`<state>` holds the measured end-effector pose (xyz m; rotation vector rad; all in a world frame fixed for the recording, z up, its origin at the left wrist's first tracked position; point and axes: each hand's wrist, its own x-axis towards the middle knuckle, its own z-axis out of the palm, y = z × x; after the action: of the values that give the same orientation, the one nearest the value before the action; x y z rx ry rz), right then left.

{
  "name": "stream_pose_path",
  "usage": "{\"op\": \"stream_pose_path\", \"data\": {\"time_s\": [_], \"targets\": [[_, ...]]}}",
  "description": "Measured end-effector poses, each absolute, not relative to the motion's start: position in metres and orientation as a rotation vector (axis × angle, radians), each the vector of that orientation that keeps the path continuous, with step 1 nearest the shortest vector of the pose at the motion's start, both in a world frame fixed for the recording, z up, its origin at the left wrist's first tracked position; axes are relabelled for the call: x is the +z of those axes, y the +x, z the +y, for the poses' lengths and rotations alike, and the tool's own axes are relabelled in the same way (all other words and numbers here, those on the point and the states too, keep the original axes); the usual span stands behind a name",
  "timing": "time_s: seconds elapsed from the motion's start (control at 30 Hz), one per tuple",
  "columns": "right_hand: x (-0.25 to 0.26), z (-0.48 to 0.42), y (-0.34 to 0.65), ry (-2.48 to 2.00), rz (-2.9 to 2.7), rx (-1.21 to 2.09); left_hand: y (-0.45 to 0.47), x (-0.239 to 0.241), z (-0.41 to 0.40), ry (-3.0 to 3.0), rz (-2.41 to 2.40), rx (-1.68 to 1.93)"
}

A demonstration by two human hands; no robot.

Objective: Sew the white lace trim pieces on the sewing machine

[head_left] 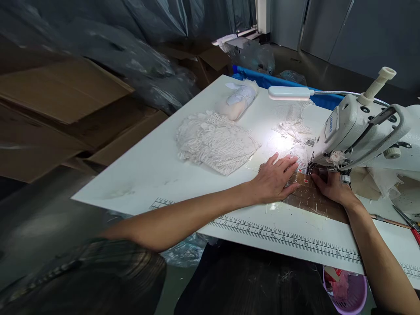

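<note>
My left hand (274,180) lies flat with its fingers spread, pressing on white lace (300,151) under the lamp, just left of the needle area. To the right of the presser foot, my right hand (334,189) rests low by the sewing machine (343,127). Its thumb points left, and the other fingers are mostly hidden by the machine head. A brown plate (315,201) with bits of thread on it lies between the hands. Beyond my left hand, a heap of white lace pieces (216,140) sits on the table.
The white sewing table (141,183) has a printed ruler (288,236) along its front edge. A wrapped white bundle (239,100) lies farther back. A lamp (290,93) shines from above. Scissors (405,216) lie at the right; a purple basket (356,295) stands below. Cardboard boxes (59,87) fill the left.
</note>
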<state>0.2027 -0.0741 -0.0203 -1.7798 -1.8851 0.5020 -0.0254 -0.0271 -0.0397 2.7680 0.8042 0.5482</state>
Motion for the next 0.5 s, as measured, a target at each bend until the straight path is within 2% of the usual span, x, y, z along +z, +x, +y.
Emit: {"op": "stream_pose_path", "data": {"time_s": [0.3,0.5], "targets": [[-0.022,-0.075,0.204,-1.79,-1.905,0.458,-0.025,-0.041,-0.029,2.859,0.826,0.582],[-0.026,-0.081,0.2,-1.793,-1.953,0.238,-0.024,-0.033,-0.019,2.959,0.806,0.786]]}}
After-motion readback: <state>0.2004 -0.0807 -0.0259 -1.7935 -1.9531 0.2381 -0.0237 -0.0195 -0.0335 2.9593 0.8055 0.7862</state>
